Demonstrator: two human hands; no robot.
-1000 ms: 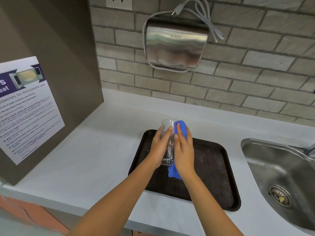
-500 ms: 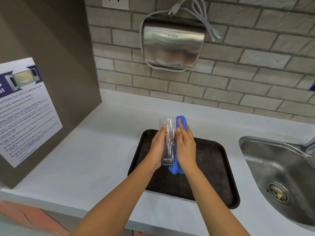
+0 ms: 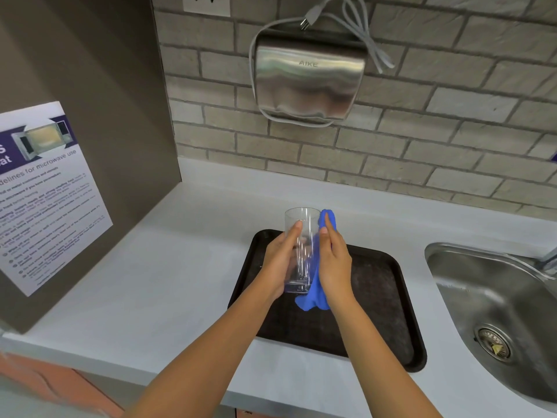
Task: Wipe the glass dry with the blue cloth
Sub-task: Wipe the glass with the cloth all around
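The left hand (image 3: 281, 260) grips the glass (image 3: 301, 248) upright from its left side, fingertips reaching up near the rim. The right hand (image 3: 334, 263) lies flat against the glass's right side, pressing the cloth (image 3: 316, 294) to the wall; one end of the cloth bunches above the fingertips by the rim, the other hangs below the palm. The glass is held between the hands, above the near-left part of the tray (image 3: 388, 303); whether its base touches the tray I cannot tell.

The chief risk is slip. A smooth, possibly wet glass held by one bare hand could twist or slide out if the right hand rubs hard or unevenly, and it would drop onto the tray or the table (image 3: 168, 285) to the left. Squeezing thin glass from both sides too firmly could crack it. The dangling end of the cloth could drag over the tray's dark surface and pick up dirt or damp, then smear it back on. Only the outside right wall is covered now, so I judge the inside and left side could be left wet.

The glass looks empty. The tray holds nothing else that I can see. The sink (image 3: 494, 297), to the right of the hands, is empty too.
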